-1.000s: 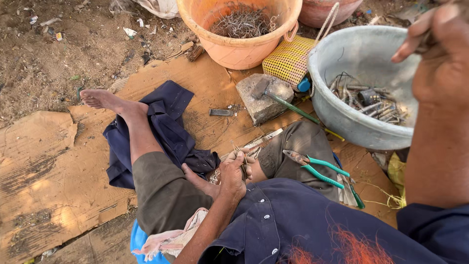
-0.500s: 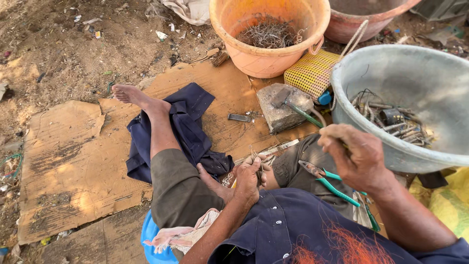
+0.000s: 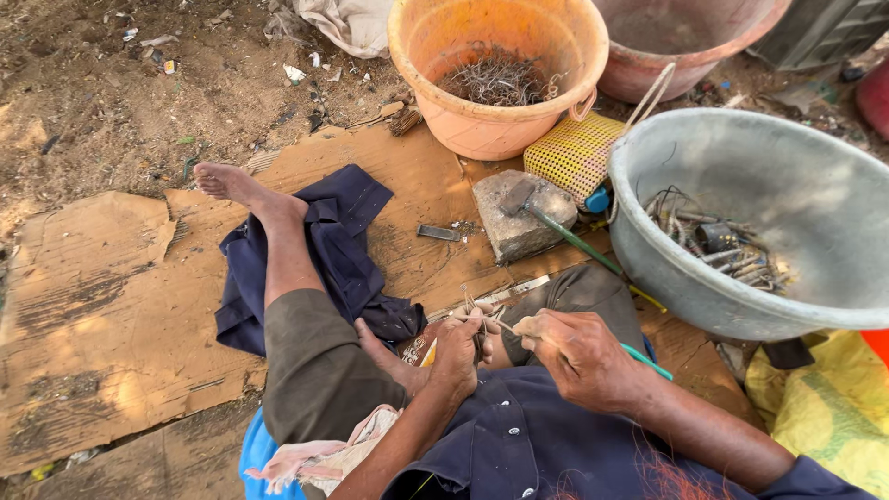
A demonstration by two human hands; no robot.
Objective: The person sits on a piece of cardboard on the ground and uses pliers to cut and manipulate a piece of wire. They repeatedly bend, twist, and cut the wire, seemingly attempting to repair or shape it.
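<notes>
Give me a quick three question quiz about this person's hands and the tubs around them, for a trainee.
1. True or false: the grey basin is empty.
2. Which tub holds a tangle of thin wire? A: orange bucket. B: grey basin.
3. Fill in: the hammer lies on a ___ block.

Key: 1 false, it holds metal scraps. 2 A. 3 stone. Both the left hand and right hand meet over the lap, pinching thin wire pieces.

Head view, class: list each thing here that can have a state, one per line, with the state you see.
Left hand: closed on a small bundle of wire pieces.
Right hand: fingers pinching a thin wire, green-handled tool beneath it.
Orange bucket: upright, tangled wire at the bottom.
Grey basin: upright, metal scraps inside, mostly unfilled.
Hammer: lying on the stone block, untouched.
Dark cloth: spread under the leg.
</notes>
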